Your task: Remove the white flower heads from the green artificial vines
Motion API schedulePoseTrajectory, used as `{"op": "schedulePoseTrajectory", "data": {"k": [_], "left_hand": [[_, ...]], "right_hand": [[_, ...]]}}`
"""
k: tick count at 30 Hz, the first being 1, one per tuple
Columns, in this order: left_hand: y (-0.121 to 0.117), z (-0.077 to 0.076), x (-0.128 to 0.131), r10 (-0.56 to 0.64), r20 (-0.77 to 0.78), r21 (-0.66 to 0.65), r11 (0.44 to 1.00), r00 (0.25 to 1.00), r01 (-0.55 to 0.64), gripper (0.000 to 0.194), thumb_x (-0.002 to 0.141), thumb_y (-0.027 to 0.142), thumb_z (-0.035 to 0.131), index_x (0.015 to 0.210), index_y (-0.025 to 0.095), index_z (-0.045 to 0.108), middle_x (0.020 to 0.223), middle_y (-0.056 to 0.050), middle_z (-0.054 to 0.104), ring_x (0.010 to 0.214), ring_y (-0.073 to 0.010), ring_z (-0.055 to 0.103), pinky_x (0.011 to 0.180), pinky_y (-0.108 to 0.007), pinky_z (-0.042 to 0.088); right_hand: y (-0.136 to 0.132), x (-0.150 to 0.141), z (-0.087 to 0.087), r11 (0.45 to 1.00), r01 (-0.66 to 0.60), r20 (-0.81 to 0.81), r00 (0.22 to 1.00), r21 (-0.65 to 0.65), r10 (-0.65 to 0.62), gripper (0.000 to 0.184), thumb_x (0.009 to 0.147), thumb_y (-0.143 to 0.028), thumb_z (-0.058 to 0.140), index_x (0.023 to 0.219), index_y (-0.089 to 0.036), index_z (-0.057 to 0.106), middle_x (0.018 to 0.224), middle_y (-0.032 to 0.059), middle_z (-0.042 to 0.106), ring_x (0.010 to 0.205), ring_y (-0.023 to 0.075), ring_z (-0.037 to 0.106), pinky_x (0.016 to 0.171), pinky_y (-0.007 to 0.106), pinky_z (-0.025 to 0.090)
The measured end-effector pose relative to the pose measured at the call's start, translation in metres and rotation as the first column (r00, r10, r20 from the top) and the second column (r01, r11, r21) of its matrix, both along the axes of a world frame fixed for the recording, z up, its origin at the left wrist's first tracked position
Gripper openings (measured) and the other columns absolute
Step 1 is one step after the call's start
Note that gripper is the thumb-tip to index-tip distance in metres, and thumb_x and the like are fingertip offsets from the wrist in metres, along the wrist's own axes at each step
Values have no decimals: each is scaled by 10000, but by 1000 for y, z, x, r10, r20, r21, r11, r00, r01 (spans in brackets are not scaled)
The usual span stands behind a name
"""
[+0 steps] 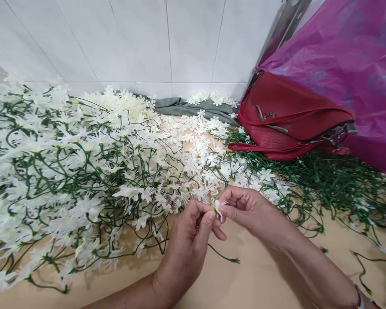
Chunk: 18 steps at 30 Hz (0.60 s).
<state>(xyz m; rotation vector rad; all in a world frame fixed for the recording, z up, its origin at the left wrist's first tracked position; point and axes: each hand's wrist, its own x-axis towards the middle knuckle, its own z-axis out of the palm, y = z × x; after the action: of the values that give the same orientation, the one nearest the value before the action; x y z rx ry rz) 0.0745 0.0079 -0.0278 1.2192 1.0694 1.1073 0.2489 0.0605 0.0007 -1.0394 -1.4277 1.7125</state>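
Between my two hands is a small white artificial flower (218,207) on a thin green stem (225,254). My left hand (193,240) pinches it near its base, and the stem's free end hangs out below the fingers. From the right, my right hand (244,208) closes thumb and forefinger at the petals. Its fingertips partly cover the flower. Just beyond the hands lie loose white blossoms (209,167), spread over the tan tabletop (234,283).
A large heap of white flowers on green stems (83,171) fills the left. On the right, bare green stems (321,180) lie under a red handbag (276,116) beside a purple plastic bag (350,60). Grey-green cloth (186,107) lies along the tiled wall (138,38).
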Motion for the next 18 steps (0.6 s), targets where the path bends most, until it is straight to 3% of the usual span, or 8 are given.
{"op": "schedulePoseTrajectory", "data": {"k": [6, 12, 18], "left_hand": [[-1, 1, 0, 44, -49, 8, 999, 998, -44, 261, 1072, 404, 492, 917, 209, 569, 750, -17, 725, 772, -178, 660, 835, -325, 463], [3, 5, 1, 95, 5, -6, 995, 995, -95, 274, 1057, 432, 513, 893, 215, 552, 730, -12, 723, 767, -181, 668, 808, -312, 480], [4, 6, 4, 92, 73, -13, 996, 993, -91, 261, 1046, 413, 552, 886, 207, 540, 729, -2, 711, 730, -161, 691, 816, -311, 515]], "right_hand": [[-2, -7, -1, 1000, 19, -73, 997, -5, -19, 282, 878, -432, 782, 788, -217, 622, 686, -6, 720, 583, 143, 647, 704, 324, 540], [-7, -16, -4, 989, 123, -16, 992, 85, -123, 307, 854, -447, 798, 748, -212, 630, 662, -7, 666, 584, 137, 598, 636, 292, 498], [-5, -16, -5, 996, 71, -57, 996, 47, -68, 295, 877, -441, 777, 785, -208, 623, 654, -31, 633, 537, 115, 551, 626, 292, 467]]}}
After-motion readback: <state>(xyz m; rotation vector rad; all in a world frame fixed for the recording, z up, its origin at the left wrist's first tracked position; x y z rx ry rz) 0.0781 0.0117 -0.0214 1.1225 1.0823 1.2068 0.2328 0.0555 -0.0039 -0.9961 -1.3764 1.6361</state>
